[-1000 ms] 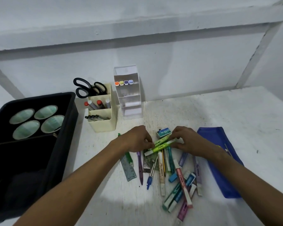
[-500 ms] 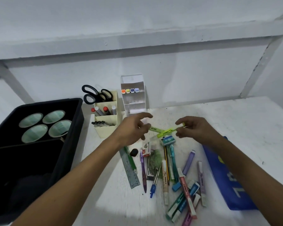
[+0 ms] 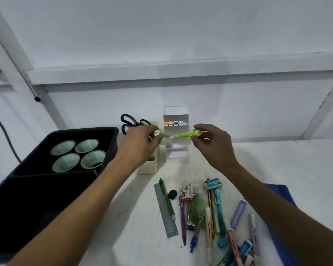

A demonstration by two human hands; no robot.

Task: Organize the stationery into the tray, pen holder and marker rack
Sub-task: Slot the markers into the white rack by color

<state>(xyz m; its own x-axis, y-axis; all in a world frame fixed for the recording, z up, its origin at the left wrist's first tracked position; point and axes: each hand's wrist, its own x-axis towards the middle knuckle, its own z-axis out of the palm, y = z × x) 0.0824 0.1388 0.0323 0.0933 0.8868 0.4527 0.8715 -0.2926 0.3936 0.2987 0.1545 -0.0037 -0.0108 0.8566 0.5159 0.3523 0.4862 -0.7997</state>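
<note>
Left hand point(image 3: 140, 144) has its grip clamped by fingertips on a lime-green highlighter with a white cap end point(image 3: 160, 133). Right hand point(image 3: 212, 144) is likewise pinched on a second lime-green highlighter with a white end point(image 3: 186, 134). Both highlighters are held raised above the worktop, roughly level, their inner ends meeting or nearly meeting between the hands; which cannot be determined.

Directly behind them stands the clear acrylic marker rack point(image 3: 176, 135), its upper tier holding four marker ends: orange, yellow-green, blue, pale lilac. Just left of the rack, the cream plastic pen holder point(image 3: 148, 167) is largely hidden by the left hand; black-handled scissors point(image 3: 130, 121) project from it.

Further left sits the black plastic tray point(image 3: 112, 141), containing four round pale-green rolls point(image 3: 78, 155) in its rear compartment.

On the white worktop point(image 3: 286, 169) nearer the person lies a loose heap of stationery: a grey metal ruler point(image 3: 164, 212), a green pen point(image 3: 166, 197), a purple pen point(image 3: 183, 219), a small black eraser point(image 3: 172, 194), a teal box marked 10 point(image 3: 212, 183), and assorted pastel highlighters. A blue pouch point(image 3: 284, 217) lies beneath the right forearm.
</note>
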